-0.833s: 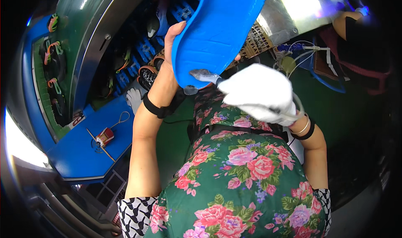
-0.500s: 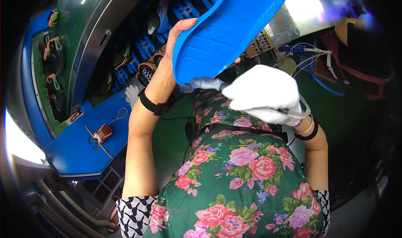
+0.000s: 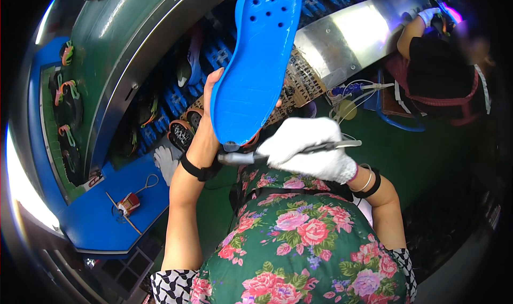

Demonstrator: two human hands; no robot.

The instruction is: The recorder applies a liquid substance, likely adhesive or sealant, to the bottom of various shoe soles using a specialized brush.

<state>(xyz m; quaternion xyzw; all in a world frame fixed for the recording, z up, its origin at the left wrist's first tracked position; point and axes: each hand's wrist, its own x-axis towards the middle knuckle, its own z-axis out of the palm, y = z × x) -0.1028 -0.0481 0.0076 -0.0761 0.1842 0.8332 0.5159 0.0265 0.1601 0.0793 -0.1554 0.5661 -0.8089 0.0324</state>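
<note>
A blue shoe sole (image 3: 250, 71) hangs in front of me, heel end toward me, with several round holes in its forefoot. My bare left hand (image 3: 207, 103) is closed round its heel part from the left and behind; most of the fingers are hidden by the sole. In a white knit glove, my right hand (image 3: 307, 146) is closed round a brush (image 3: 238, 158) with a slim dark handle and a pale grey tip. The tip is close to the heel edge; I cannot tell whether it touches. A sliver of orange shows behind the heel's right side.
A curved metal rim (image 3: 342, 42) runs behind the sole, with blue racks (image 3: 176, 98) beneath. Printed cardboard (image 3: 304, 82) lies there too. On the left, a blue table (image 3: 101, 226) bears a red item (image 3: 128, 203) and a white glove (image 3: 166, 162). Another person (image 3: 435, 63) works at right.
The sole has turned more upright and shifted left, so its forefoot holes now show. My right hand and the brush have moved down and left, toward my body.
</note>
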